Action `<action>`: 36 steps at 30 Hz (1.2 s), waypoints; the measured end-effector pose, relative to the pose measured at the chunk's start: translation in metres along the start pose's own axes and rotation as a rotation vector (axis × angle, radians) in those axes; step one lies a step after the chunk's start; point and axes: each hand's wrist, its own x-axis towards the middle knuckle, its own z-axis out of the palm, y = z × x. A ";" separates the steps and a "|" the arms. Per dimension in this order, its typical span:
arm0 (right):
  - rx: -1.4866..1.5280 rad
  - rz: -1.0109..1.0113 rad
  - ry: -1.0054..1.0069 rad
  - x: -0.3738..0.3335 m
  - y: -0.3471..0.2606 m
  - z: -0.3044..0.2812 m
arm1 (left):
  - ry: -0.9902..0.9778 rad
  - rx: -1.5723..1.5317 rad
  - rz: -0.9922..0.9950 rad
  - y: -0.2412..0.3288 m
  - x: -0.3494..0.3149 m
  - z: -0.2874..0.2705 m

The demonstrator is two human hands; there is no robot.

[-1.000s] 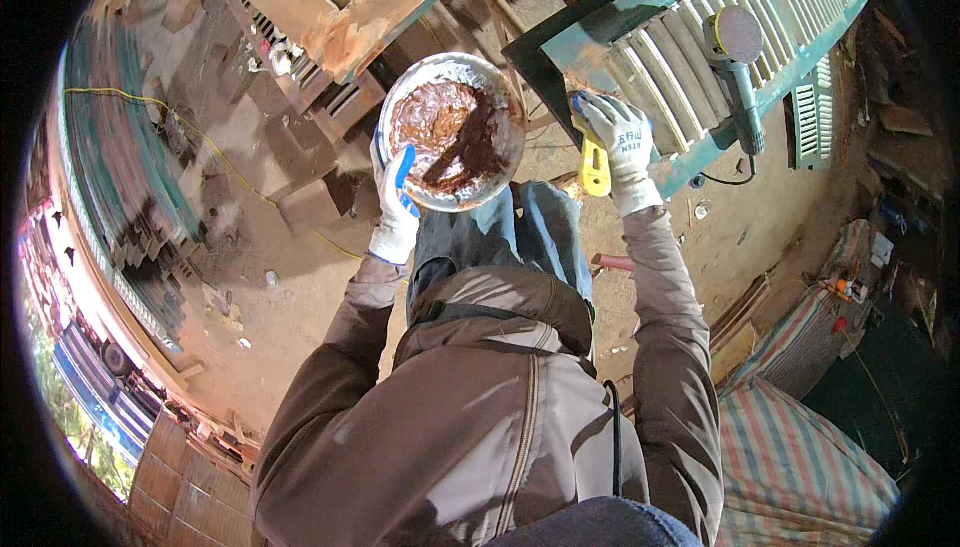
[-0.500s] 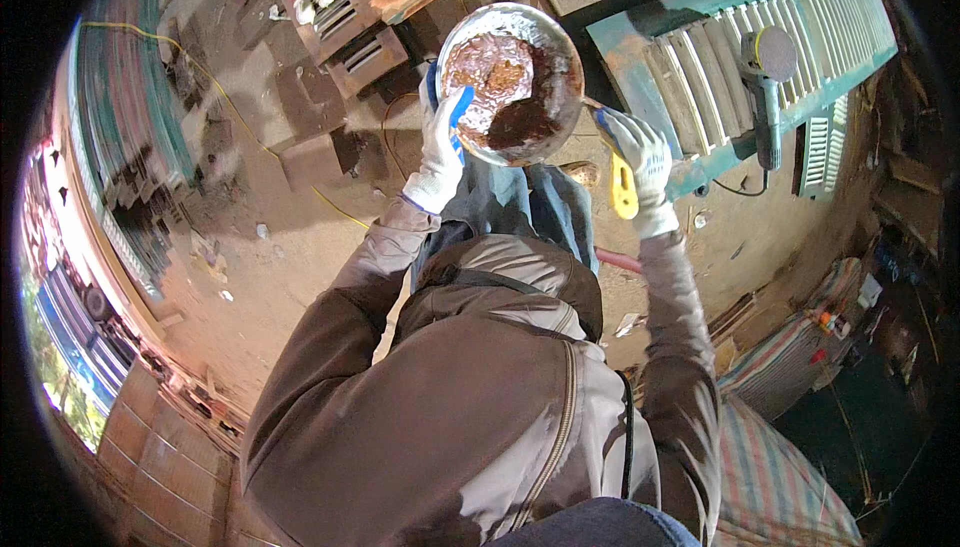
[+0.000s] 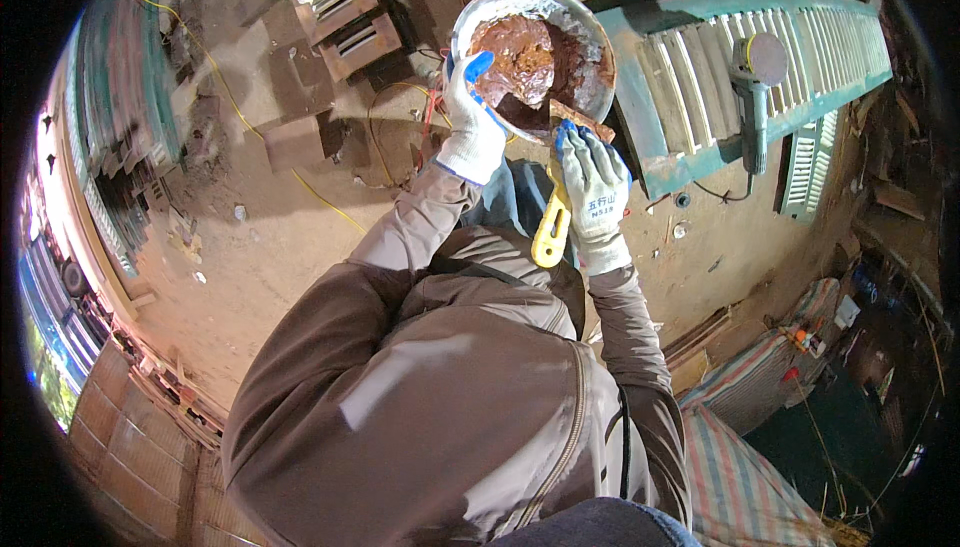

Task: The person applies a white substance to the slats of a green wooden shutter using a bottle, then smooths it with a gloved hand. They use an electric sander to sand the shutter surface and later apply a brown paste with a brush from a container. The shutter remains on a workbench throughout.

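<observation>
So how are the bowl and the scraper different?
The bowl is round and wide, but the scraper is long and slim. The bowl looks whitish where bare, while the scraper has a yellow handle. The left hand holds the bowl; the right hand holds the scraper. Both show brown: paste in the bowl, and a brown blade on the scraper.

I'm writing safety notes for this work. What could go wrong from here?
The left hand grips the bowl only at its left side, so a slip might spill the brown paste.

The right hand has the yellow-handled scraper at the bowl's near rim; pressing hard could tilt the bowl.

The power tool lies on the slatted panel; a bump might knock it off.
</observation>
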 end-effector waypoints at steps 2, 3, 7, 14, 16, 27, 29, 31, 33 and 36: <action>0.008 0.023 -0.019 -0.014 0.000 -0.006 | 0.003 0.000 -0.002 -0.010 -0.003 0.001; 0.020 0.035 -0.027 -0.022 0.000 -0.010 | 0.010 -0.007 -0.029 -0.012 -0.004 0.003; 0.034 0.064 -0.057 -0.051 -0.006 -0.026 | -0.126 -0.040 0.091 -0.024 0.022 -0.008; 0.053 0.130 -0.072 -0.093 0.010 -0.056 | -0.183 -0.100 -0.009 0.028 -0.039 0.076; 0.478 0.420 0.428 -0.083 0.024 -0.063 | -0.172 -0.057 0.021 0.026 -0.041 0.076; 1.755 1.175 0.521 -0.046 0.094 -0.046 | -0.330 0.004 0.047 -0.020 -0.077 0.098; 1.881 1.162 0.496 -0.050 0.095 -0.043 | -0.360 0.003 0.092 -0.022 -0.078 0.099; 1.794 1.227 0.433 -0.061 0.093 -0.043 | -0.319 0.025 0.088 -0.024 -0.071 0.095; 1.734 1.317 0.421 -0.072 0.086 -0.045 | -0.275 -0.047 0.024 -0.025 -0.056 0.092; 1.485 1.325 0.263 -0.095 0.081 -0.067 | -0.256 -0.127 -0.082 -0.011 -0.062 0.104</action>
